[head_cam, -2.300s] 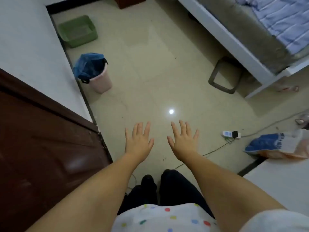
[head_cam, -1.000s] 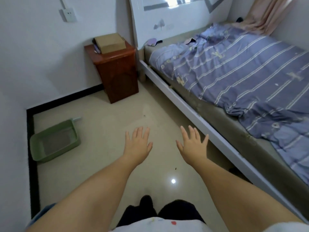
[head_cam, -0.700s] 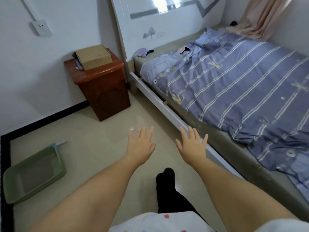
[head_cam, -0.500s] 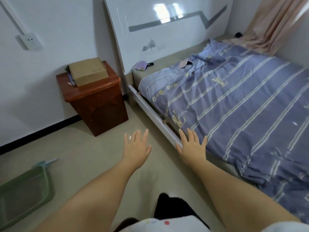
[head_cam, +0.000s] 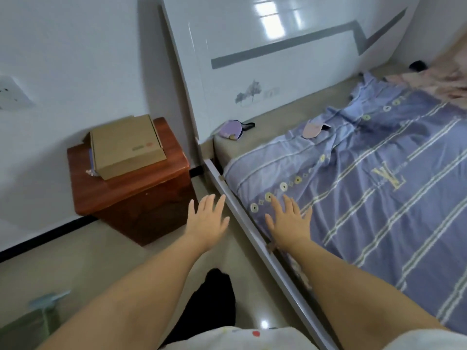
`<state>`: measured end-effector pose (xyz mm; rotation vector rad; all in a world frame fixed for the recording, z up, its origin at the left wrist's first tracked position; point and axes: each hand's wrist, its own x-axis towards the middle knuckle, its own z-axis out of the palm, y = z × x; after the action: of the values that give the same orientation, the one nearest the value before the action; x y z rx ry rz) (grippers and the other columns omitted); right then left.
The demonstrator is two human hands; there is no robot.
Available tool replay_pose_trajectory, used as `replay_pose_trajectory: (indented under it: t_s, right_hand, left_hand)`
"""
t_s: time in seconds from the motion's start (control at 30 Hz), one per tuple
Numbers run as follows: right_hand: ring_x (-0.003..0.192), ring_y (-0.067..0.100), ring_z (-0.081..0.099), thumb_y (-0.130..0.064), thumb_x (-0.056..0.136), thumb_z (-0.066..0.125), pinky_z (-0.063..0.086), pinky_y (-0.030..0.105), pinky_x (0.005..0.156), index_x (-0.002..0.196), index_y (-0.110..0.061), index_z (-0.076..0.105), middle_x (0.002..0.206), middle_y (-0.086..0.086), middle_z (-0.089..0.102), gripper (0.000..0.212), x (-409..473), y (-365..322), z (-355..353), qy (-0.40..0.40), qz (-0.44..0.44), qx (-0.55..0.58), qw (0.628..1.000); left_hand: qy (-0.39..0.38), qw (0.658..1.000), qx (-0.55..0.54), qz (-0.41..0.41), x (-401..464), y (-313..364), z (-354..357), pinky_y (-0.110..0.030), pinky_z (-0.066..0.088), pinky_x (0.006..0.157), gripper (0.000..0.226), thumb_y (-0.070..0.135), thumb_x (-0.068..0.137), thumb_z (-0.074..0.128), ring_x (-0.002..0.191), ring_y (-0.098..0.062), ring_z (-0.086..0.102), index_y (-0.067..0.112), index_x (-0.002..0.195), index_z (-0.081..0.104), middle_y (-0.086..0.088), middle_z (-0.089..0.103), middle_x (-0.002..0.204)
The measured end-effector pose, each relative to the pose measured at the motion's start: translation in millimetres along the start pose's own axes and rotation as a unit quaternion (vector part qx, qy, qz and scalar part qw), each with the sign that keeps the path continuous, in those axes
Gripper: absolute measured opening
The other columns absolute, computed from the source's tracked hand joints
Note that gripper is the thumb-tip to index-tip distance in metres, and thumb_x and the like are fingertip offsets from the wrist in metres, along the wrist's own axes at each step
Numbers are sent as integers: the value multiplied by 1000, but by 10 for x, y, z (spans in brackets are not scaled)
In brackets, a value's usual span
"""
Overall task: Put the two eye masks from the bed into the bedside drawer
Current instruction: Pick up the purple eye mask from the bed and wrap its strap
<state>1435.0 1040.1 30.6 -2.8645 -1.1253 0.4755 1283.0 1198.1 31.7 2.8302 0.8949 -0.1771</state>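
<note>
Head view: both hands' fingers spread, empty; purple eye mask (head_cam: 229, 129) and pink eye mask (head_cam: 311, 129) well beyond fingertips, on bed (head_cam: 379, 198).

A home bedroom: bed (head_cam: 353, 198), headboard (head_cam: 278, 59), bedside cabinet (head_cam: 131, 198)
</note>
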Motion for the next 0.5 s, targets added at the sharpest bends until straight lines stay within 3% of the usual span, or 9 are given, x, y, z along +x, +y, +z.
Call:
replay_pose_trajectory:
  t_s: [0.17,0.27,0.4,0.5]
  right_hand:
    - [145,26,7,-45,95,24,3,59,114,147,-30,6,158,6,11,57,1055,-56,-213,-31,29,24,999]
    - [145,25,9,-43,96,24,7,56,115,148,-27,7,159,7,10,56,1688,-9,-206,-54,29,16,998]
    - [145,26,7,-41,98,23,9,55,115,148,-25,8,159,8,8,55,2574,14,-68,-105,9,21,994]
    - [146,25,6,-40,98,23,10,53,115,147,-24,9,159,8,8,54,3296,7,273,-124,-5,23,992]
  left_hand:
    - [-41,997,16,63,1253,-290,-281,-51,22,113,59,40,95,34,140,-27,20,18,146,14,-13,26,151]
    - [-112,990,21,83,1982,-283,-254,-45,35,103,57,34,95,34,132,-30,32,18,146,12,-15,31,146]
    - [-213,976,-4,42,2848,-190,-21,-43,41,84,54,23,94,36,120,-34,42,21,144,15,-17,38,139]
    - [-210,977,-8,20,3533,-132,341,-42,41,80,53,20,92,41,119,-34,41,16,141,19,-17,38,136]
